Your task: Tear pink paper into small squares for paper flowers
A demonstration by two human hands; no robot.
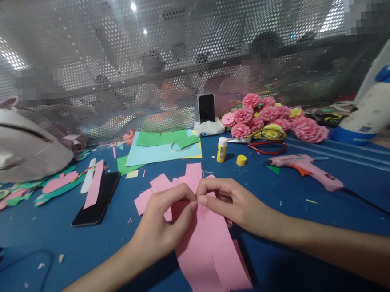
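My left hand and my right hand meet at the middle of the blue table. Both pinch the top end of a long pink paper strip that hangs down toward me. Thumbs and forefingers press together on the paper's edge. More pink paper pieces lie flat on the table just behind my fingers.
A black phone lies left with a pink strip on it. A pink glue gun, glue stick, yellow cap and scissors lie right. Pink paper flowers, coloured sheets, a propped phone and a perforated screen stand behind.
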